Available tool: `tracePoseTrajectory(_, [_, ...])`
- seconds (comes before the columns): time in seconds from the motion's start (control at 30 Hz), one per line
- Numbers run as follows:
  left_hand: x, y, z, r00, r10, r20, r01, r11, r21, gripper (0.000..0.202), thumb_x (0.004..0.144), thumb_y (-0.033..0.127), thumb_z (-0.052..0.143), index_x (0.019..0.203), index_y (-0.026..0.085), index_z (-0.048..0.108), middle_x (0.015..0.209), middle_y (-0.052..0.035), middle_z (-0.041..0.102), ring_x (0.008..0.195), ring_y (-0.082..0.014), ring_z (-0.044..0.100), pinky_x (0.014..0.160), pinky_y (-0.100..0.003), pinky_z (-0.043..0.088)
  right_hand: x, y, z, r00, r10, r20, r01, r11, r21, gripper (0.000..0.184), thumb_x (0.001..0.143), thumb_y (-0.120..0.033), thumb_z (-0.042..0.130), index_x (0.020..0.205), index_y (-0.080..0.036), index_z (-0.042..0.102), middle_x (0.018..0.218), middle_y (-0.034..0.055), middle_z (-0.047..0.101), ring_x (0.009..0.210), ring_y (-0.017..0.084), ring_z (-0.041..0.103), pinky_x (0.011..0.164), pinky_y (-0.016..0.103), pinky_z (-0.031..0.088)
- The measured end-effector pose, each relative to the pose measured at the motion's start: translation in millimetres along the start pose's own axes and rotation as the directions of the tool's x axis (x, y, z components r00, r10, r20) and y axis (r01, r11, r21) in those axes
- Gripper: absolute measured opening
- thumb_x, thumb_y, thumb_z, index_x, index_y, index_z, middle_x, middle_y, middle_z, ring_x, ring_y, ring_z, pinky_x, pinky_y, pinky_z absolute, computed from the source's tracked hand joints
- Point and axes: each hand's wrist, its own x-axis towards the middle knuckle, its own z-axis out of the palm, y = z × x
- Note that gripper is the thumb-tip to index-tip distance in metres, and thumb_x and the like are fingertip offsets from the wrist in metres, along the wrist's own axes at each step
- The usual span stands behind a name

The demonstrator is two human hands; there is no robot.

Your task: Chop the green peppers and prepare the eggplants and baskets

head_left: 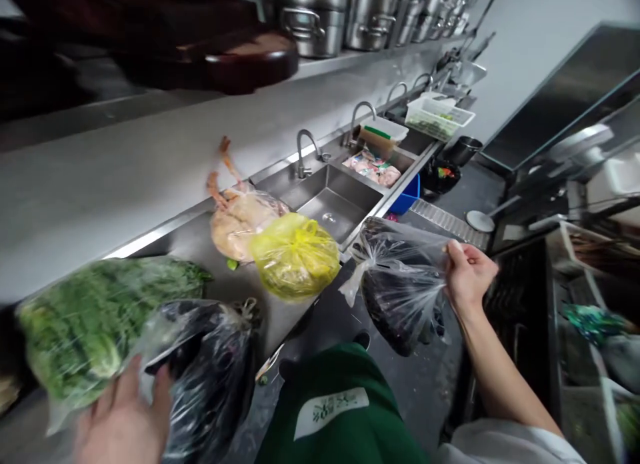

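My right hand (470, 274) is closed on the gathered side of a clear plastic bag (400, 277) with dark contents, held up above the floor at the counter's front edge. My left hand (123, 411) is at the lower left, slightly blurred, its thumb and fingers apart. It lies at the edge of a second clear bag (210, 364) of dark purple-black produce. Beside that hand is a clear bag of leafy greens (115, 324). A yellow plastic bag (295, 257), tied at the top, and a plucked whole bird (240, 217) with its feet up sit farther along the steel counter.
Behind the yellow bag is a steel sink (345, 201) with a faucet (305, 151). A farther basin holds pale raw meat (373, 167). Steel pots (320, 24) line the shelf above. A white basket (440, 117) stands farther back; crates (580, 251) are at the right.
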Motion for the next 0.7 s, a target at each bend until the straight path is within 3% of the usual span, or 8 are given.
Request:
tracePoseTrajectory(0.07, [-6.4,115.9,24.0,0.971,0.225,0.083,-0.203,0.955,-0.216,0.042,0.096,0.063,0.053,0.121,0.035,0.070,0.109,-0.0031,0.079,0.107,-0.0319,0.074,0.097,-0.050,0.059,22.3,21.7,-33.9,0.999,0.045,-0.002,-0.045,0.999,-0.004,0.054,0.070,-0.065,0.086,0.064,-0.017,0.064,0.045,-0.0074,0.042,0.040,0.007,0.031,0.042,0.024,0.020])
tracePoseTrajectory(0.13, [-27.4,242.8,69.4,0.785,0.571,0.240,-0.394,0.759,-0.519,0.037,0.102,0.054,0.055,0.119,0.027,0.073,0.116,-0.0062,0.080,0.106,-0.0259,0.076,0.100,-0.041,0.059,45.6,42.4,-66.6,0.996,0.094,-0.004,-0.094,0.996,0.005,0.051,0.071,-0.063,0.087,0.064,-0.017,0.064,0.044,-0.0072,0.042,0.040,0.007,0.031,0.041,0.023,0.019])
tracePoseTrajectory(0.2, [-61.9,360.2,123.8,0.477,0.827,0.296,-0.491,0.531,-0.690,0.038,0.104,0.048,0.056,0.131,0.025,0.071,0.134,-0.0100,0.074,0.126,-0.0254,0.069,0.112,-0.041,0.053,69.0,60.4,-99.1,0.990,0.140,0.006,-0.140,0.990,0.000,0.050,0.073,-0.062,0.085,0.065,-0.017,0.064,0.043,-0.0072,0.041,0.040,0.007,0.031,0.041,0.022,0.021])
tracePoseTrajectory(0.27, [-101.7,452.7,173.0,0.043,0.943,0.330,-0.535,0.301,-0.790,0.062,0.096,0.054,0.071,0.149,0.025,0.059,0.153,-0.0148,0.061,0.145,-0.0303,0.056,0.121,-0.048,0.046,92.0,75.6,-131.7,0.985,0.168,0.032,-0.166,0.985,-0.052,0.051,0.078,-0.064,0.081,0.065,-0.018,0.064,0.045,-0.0064,0.042,0.041,0.008,0.033,0.041,0.023,0.024])
tracePoseTrajectory(0.33, [-134.8,516.8,211.0,-0.172,0.914,0.367,-0.573,0.210,-0.792,0.091,0.085,0.061,0.082,0.160,0.022,0.046,0.163,-0.0207,0.049,0.152,-0.0366,0.046,0.122,-0.054,0.042,114.6,89.4,-163.2,0.985,0.164,0.052,-0.155,0.977,-0.149,0.053,0.083,-0.066,0.075,0.064,-0.018,0.064,0.048,-0.0050,0.044,0.045,0.010,0.036,0.044,0.023,0.027])
tracePoseTrajectory(0.4, [-154.7,559.7,240.1,-0.248,0.885,0.394,-0.615,0.170,-0.770,0.096,0.082,0.062,0.085,0.159,0.022,0.044,0.161,-0.0218,0.048,0.151,-0.0393,0.045,0.121,-0.058,0.041,136.9,104.1,-191.1,0.990,0.138,0.039,-0.123,0.960,-0.253,0.056,0.086,-0.068,0.071,0.063,-0.018,0.063,0.050,-0.0037,0.044,0.049,0.010,0.037,0.047,0.024,0.029])
tracePoseTrajectory(0.57, [-173.4,640.7,301.6,-0.416,0.826,0.379,-0.598,0.065,-0.799,0.061,0.087,0.052,0.083,0.140,0.027,0.064,0.153,-0.0172,0.052,0.143,-0.0365,0.049,0.118,-0.057,0.042,196.9,147.6,-235.6,0.984,0.162,-0.080,-0.180,0.915,-0.362,0.060,0.087,-0.072,0.064,0.060,-0.019,0.061,0.054,-0.0019,0.043,0.054,0.012,0.038,0.050,0.025,0.031])
tracePoseTrajectory(0.7, [-185.8,711.7,352.8,-0.440,0.797,0.413,-0.636,0.048,-0.770,0.082,0.079,0.072,0.082,0.148,0.034,0.061,0.161,-0.0179,0.043,0.149,-0.0480,0.037,0.116,-0.074,0.035,259.3,183.4,-254.0,0.972,0.172,-0.157,-0.221,0.891,-0.395,0.058,0.086,-0.071,0.064,0.062,-0.019,0.067,0.054,-0.0004,0.047,0.053,0.014,0.042,0.051,0.026,0.033])
